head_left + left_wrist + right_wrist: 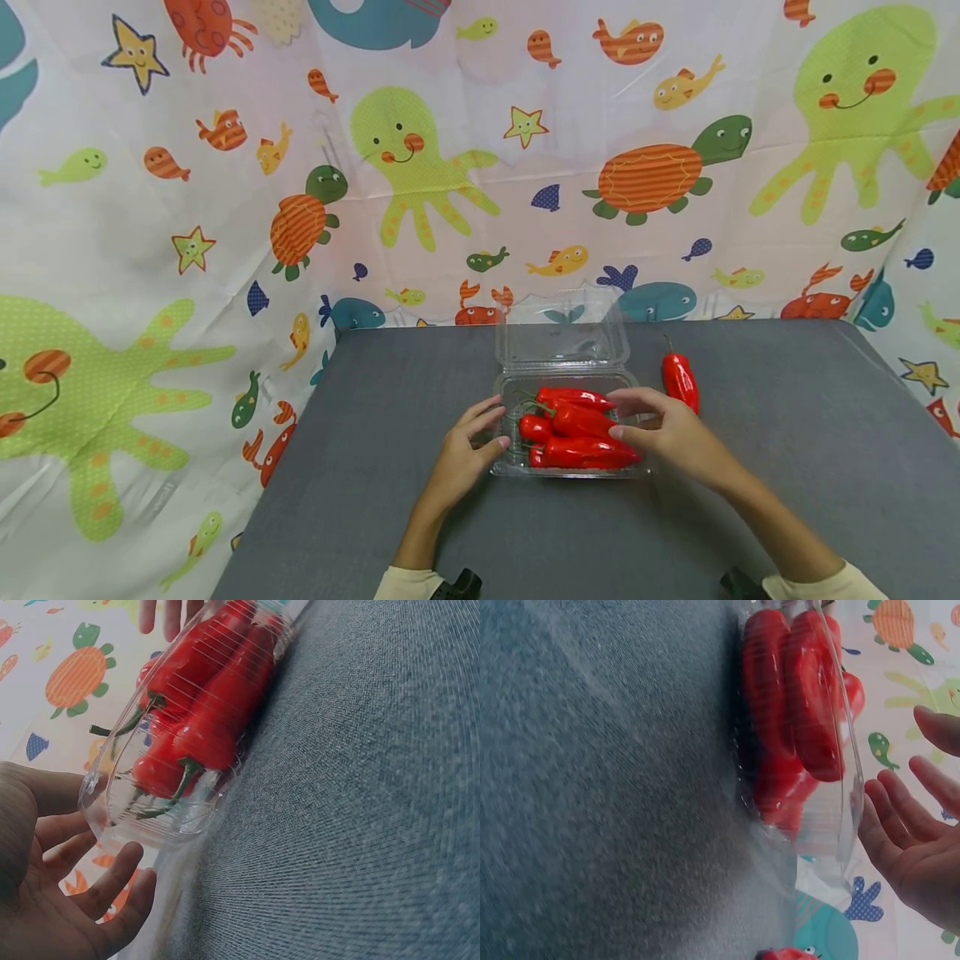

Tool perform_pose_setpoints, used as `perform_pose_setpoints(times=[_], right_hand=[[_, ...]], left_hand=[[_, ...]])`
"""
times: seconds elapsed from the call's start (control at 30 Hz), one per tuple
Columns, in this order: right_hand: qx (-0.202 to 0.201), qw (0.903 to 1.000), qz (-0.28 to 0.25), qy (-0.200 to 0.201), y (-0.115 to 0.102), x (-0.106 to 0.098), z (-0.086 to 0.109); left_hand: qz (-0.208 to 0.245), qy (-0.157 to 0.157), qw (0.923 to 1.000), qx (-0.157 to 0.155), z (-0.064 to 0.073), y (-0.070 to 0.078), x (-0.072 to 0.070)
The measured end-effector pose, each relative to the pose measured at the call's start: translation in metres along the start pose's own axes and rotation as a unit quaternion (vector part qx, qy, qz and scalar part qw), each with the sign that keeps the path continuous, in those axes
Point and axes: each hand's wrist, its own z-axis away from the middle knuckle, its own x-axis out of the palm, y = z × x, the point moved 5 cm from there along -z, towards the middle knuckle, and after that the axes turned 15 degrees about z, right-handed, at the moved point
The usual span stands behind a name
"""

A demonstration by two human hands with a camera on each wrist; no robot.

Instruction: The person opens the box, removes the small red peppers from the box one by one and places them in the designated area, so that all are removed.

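A clear plastic clamshell container (570,472) stands with its lid (562,343) raised at the back. Several glossy red peppers (583,452) with green stems lie heaped in its base. My left hand (463,458) is at the container's left side, its fingers spread and loosely bent; in the left wrist view, one finger (64,791) overlaps the rim. At the right side is my right hand (675,429), fingertips near the pepper ends. From the right wrist, that hand (922,847) shows spread fingers beside the container wall, with nothing between fingers and thumb.
One more red pepper (680,383) lies on the grey table (787,433), right of the container and just beyond my right hand. Behind the table hangs a white curtain (465,192) printed with sea animals. Dark wrist bands (459,586) show at the sleeves.
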Motion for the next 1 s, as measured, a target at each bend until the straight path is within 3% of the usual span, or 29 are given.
perform_pose_setpoints(times=[0.47, 1.0], right_hand=[[-0.023, 0.9981, 0.021, -0.054, -0.005, 0.019, -0.004], [-0.042, 0.9952, 0.062, -0.062, -0.010, 0.025, -0.007]], left_hand=[[0.004, 0.001, 1.0000, 0.002, 0.000, 0.000, 0.000], [0.002, -0.002, 1.0000, 0.001, -0.001, -0.001, 0.000]])
